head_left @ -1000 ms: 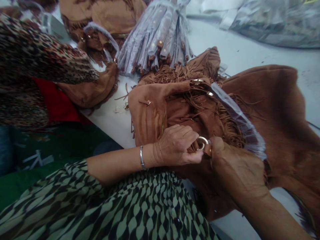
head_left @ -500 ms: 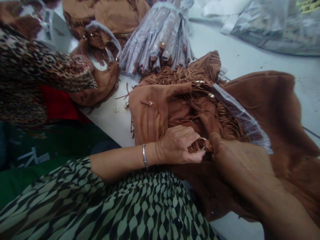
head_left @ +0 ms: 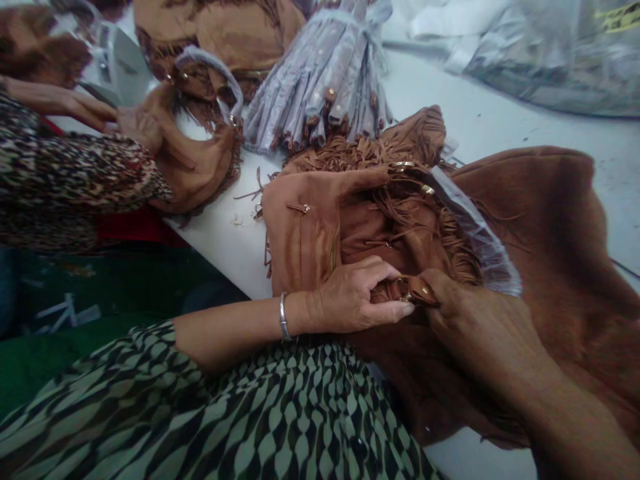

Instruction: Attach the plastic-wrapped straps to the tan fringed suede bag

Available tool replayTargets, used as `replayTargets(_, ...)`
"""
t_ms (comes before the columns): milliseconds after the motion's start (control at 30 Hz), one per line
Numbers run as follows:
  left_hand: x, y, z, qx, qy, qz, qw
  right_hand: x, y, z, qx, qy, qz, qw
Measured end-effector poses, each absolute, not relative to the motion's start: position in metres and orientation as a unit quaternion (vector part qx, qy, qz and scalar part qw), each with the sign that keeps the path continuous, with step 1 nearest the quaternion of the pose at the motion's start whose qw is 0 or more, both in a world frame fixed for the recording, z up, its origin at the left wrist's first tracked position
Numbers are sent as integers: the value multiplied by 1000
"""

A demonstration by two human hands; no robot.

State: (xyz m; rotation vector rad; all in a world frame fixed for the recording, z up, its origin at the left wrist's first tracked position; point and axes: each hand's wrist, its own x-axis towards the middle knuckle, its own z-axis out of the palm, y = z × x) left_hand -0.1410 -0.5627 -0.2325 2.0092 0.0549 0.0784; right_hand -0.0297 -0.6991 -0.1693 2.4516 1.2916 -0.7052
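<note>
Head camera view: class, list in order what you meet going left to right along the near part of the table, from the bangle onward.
Silver bangle → left hand → metal ring and strap end pinched between both hands → right hand → brown suede bag body.

Both hands on the fringed brown bag's strap ring

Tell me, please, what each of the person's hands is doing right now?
Left hand: closed, pinching the bag at its ring.
Right hand: closed on the strap end.
</note>
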Motion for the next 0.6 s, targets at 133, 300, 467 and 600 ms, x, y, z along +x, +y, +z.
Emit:
replayTargets(133,-142,-565,-233,824,39,27,564,-30,-698,-170,844,446,-260,146)
replayTargets(300,-141,-563,-233,823,33,21,567,-29,-700,-174,849,455,-235,132)
replayTargets(467,-131,-546,-226,801,-20,-57,596,-20,-707,-177,829,537,-151,-30)
replayTargets(600,-124,-533,-215,793,-65,-113,595,-9,-711,-176,792,582,-145,-116)
